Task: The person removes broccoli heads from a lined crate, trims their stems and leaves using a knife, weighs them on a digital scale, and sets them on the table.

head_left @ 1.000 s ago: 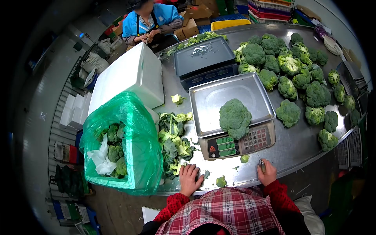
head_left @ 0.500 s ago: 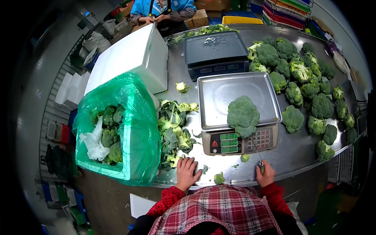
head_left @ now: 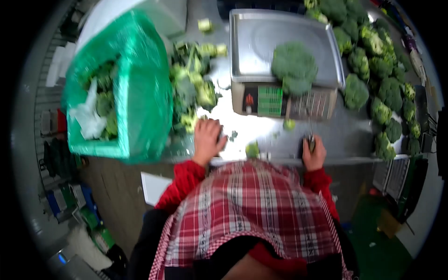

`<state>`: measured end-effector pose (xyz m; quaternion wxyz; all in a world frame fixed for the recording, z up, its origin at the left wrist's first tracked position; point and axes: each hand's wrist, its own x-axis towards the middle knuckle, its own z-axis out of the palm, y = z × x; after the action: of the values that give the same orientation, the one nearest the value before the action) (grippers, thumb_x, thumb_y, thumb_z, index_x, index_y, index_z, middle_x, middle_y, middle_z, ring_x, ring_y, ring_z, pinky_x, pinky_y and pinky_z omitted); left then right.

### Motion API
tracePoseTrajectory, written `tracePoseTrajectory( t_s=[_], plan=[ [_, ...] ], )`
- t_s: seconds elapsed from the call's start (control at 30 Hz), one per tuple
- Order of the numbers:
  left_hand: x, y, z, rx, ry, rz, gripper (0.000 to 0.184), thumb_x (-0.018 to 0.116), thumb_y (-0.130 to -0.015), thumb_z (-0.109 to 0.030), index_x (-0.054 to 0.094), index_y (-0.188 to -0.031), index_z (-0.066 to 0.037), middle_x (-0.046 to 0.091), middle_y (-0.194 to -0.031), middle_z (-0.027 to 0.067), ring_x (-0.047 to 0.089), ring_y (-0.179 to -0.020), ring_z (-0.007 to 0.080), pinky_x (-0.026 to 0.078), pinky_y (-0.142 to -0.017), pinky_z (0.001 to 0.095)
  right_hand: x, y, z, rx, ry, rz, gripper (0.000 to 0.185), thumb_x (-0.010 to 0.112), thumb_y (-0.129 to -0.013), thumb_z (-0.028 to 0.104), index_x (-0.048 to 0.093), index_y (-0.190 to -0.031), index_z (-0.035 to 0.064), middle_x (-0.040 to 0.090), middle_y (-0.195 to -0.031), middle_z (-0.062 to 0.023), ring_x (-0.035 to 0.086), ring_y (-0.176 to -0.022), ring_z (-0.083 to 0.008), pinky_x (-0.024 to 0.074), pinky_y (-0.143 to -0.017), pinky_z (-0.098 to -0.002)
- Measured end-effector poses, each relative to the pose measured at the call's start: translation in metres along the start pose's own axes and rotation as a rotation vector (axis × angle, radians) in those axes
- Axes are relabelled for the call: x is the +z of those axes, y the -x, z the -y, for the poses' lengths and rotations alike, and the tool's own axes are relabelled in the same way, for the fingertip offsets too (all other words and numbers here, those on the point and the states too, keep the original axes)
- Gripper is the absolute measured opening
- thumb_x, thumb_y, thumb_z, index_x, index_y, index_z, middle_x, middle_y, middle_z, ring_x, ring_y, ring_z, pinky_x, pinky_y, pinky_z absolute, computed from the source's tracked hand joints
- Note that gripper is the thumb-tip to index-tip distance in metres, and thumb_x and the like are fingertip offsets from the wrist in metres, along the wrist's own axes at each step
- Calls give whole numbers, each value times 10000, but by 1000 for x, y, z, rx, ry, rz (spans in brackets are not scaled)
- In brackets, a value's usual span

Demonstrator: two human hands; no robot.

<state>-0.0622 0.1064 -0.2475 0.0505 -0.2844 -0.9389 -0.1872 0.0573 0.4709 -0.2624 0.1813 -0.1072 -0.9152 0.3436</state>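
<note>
My left hand [head_left: 208, 140] lies on the steel table near its front edge, fingers stretched out and holding nothing, beside a heap of broccoli trimmings [head_left: 189, 88]. At the table's edge on the right, my right hand [head_left: 314, 153] is closed round the handle of a knife [head_left: 311, 139]; its thin blade is blurred and hard to make out. A large broccoli head [head_left: 294, 65] rests on the pan of the weighing scale [head_left: 247, 46], overhanging the display panel. Small broccoli scraps [head_left: 252, 150] lie between my hands.
On the left stands a box lined with a green plastic bag [head_left: 144, 93], holding broccoli and white paper or plastic. A white foam box [head_left: 172, 14] is behind it. Many broccoli heads [head_left: 380, 65] are piled at the right. The table's front edge [head_left: 359, 159] runs close to my apron.
The view has tipped downward, so the table sits higher in the picture and the person opposite is out of sight. Both hands keep about the same places on the table.
</note>
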Motion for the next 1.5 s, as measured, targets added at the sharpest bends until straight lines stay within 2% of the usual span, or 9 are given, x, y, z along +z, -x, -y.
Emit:
tracePoseTrajectory(
  t_s=[0.27,0.47,0.63,0.77,0.93,1.13,1.27,1.43,1.5],
  plan=[
    [-18,-12,-9,55,-25,-176,355,717,-778,-237,631,-1074,-62,617,-1129,112,546,-1111,326,383,-992,480,-1,-12,36,-74,-120,19,331,719,-818,71,604,-1122,8,638,-859,-170,635,-703,-327,499,-623,-379],
    [14,-22,-76,145,415,298,391,718,-814,-291,628,-1135,-86,653,-944,92,645,-752,276,529,-646,361,17,-42,72,-182,-170,30,343,723,-794,54,604,-1113,13,642,-900,-147,642,-745,-322,510,-652,-360],
    [34,-33,-93,-61,562,304,376,776,-778,-266,657,-1055,-41,653,-927,137,668,-782,296,545,-682,364,16,-35,41,-43,-88,237,292,718,-797,121,619,-1062,51,660,-929,-164,662,-817,-365,535,-655,-397],
    [33,-61,-122,-55,966,623,566,776,-820,-238,535,-1273,0,631,-1124,152,654,-961,223,549,-852,330,-7,-22,47,10,-158,196,255,721,-800,98,625,-1030,45,662,-874,-168,660,-776,-367,525,-648,-396],
    [20,-60,-103,-73,834,374,461,766,-806,-243,603,-1152,14,661,-944,150,661,-786,241,545,-712,333,-28,-53,57,37,-139,4,233,721,-803,64,614,-1005,23,644,-832,-161,641,-733,-346,511,-660,-378],
    [-4,-80,-84,-173,637,86,354,753,-809,-203,631,-1087,-21,640,-858,113,611,-694,228,510,-665,326,-20,-157,116,-210,-42,-199,801,845,-680,289,476,-1346,41,523,-1265,-221,645,-900,-385,542,-782,-448],
    [-1,-59,-91,-238,736,113,285,748,-822,-172,655,-1036,-9,644,-776,97,595,-680,156,500,-656,305,-16,-189,130,108,103,175,1093,845,-628,439,267,-1469,48,366,-1392,-287,625,-978,-453,527,-867,-487],
    [-2,-29,-94,-296,843,214,298,764,-818,-127,657,-1052,24,694,-810,86,631,-698,117,517,-659,257,-22,-196,79,83,-430,-138,800,827,-675,360,516,-1274,-70,637,-1115,-248,641,-1040,-340,505,-931,-392],
    [7,-24,-84,-327,891,223,311,766,-819,-134,652,-1061,24,690,-804,83,634,-697,117,519,-658,258,-45,-193,64,335,-852,-3,664,780,-763,275,514,-1268,-64,658,-1082,-169,667,-935,-258,535,-844,-321]
  ],
)
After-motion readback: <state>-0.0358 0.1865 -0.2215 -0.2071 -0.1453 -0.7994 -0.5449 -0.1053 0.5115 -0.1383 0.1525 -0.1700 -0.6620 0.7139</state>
